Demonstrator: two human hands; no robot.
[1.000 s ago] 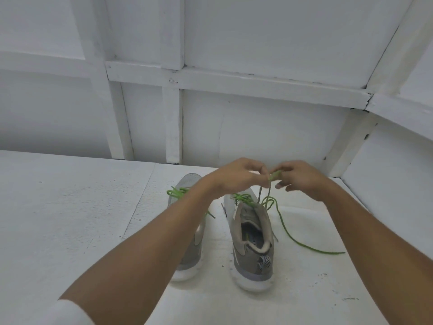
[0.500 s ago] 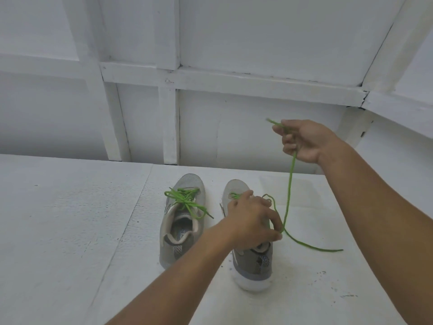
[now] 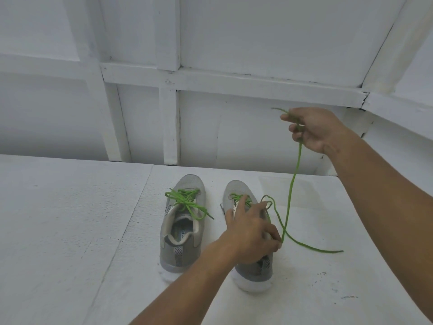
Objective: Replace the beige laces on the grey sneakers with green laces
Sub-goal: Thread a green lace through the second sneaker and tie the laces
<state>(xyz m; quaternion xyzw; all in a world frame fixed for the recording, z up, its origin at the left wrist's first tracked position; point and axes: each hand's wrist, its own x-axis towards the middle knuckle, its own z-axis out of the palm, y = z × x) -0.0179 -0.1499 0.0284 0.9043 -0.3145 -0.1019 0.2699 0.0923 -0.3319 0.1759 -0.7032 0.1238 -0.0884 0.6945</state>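
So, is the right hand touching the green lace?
Touching. The head view shows the right hand raised, its fingers curled round the lace, which hangs down from the fist toward the sneaker.

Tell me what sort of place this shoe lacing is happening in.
Probably a bare, white-painted workshop or recording booth: white wall panels framed by white wooden battens, and a white painted board surface holding the pair of grey sneakers.

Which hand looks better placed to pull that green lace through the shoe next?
Probably the right hand: it grips the green lace raised above the sneaker, free to pull. The left hand is down gripping that sneaker, steadying it.
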